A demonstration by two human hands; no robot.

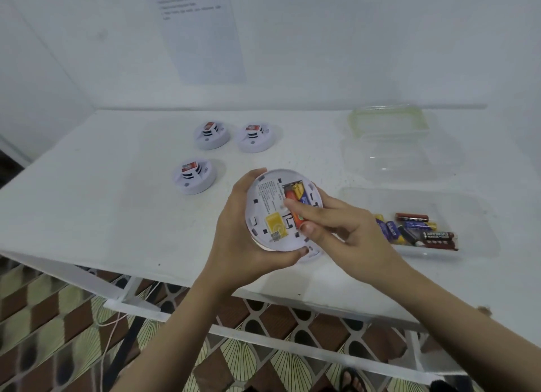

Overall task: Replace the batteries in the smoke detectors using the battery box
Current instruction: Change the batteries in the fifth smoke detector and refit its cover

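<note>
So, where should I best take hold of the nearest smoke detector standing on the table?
Probably by its round base rim, from above: that smoke detector sits flat on the table, and the wide rim offers opposite sides, unlike the narrow slotted tower in its middle.

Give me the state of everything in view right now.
Held smoke detector: back up, battery bay open.
Orange battery: in the bay, pinched by right hand.
Left hand: grips the detector's rim.
Three other detectors: on table, sensor side up.
Battery box: open, loose batteries inside.
Green-rimmed lid: off, lying behind the box.
</note>
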